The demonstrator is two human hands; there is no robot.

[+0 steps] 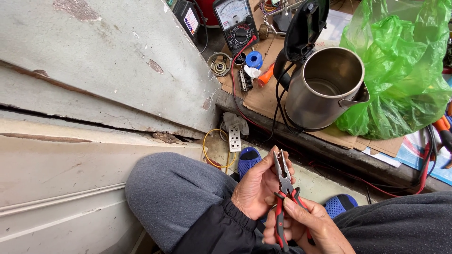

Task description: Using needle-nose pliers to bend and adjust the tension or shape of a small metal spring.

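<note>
**Pliers in both hands, kettle standing open**

We are sitting low with our knees up, and we are holding a pair of pliers [284,188] between both hands. Our left hand [256,188] is curling around the metal nose, its fingers closed against the steel, thumb lying beside the tip. Our right hand [306,226] is gripping the red and black handles just below, fingers wrapped shut on them. The nose looks closed or nearly so; we cannot tell whether anything small is pinched in it.

Beyond our fingertips, well apart from them, a steel kettle [325,89] is standing on cardboard with its black lid [306,23] tipped up and the pot looking empty. Farther off a meter [234,21] with a dial is lying with its red lead trailing toward us. A green plastic bag [400,66] is touching the kettle's far side.

By our judgement the kettle is opened but untouched right now; the work on it seems mostly ahead.
</note>
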